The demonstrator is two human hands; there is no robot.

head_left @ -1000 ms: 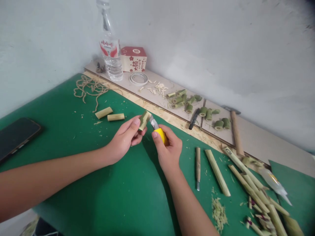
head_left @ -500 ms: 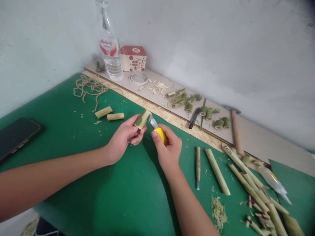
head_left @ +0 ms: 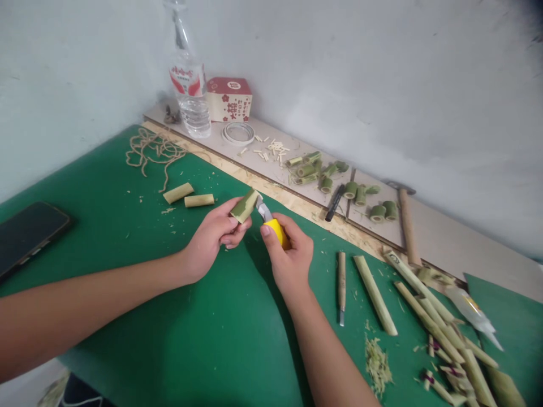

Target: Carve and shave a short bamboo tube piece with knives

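Observation:
A short green bamboo piece (head_left: 244, 207), partly peeled to pale wood, is pinched between the thumb and fingers of my left hand (head_left: 216, 229). My right hand (head_left: 292, 249) is wrapped round the yellow handle of a utility knife (head_left: 276, 233). Its metal blade lies against the right end of the bamboo, above the green mat. Left of my hands, two peeled bamboo pieces (head_left: 199, 200) rest on the mat among small shavings.
A chisel (head_left: 341, 288), bamboo strips (head_left: 375, 294) and a shavings heap (head_left: 378, 367) lie at right, near a glue bottle (head_left: 470, 308). A phone (head_left: 31, 237) is at left, twine (head_left: 155, 150) behind it. The back ledge holds a water bottle (head_left: 190, 96), box (head_left: 229, 100), marker (head_left: 335, 203) and hammer (head_left: 408, 226).
Hardly anything differs. The bamboo piece has shifted very slightly to the left in my left hand, and the knife blade stays at its end.

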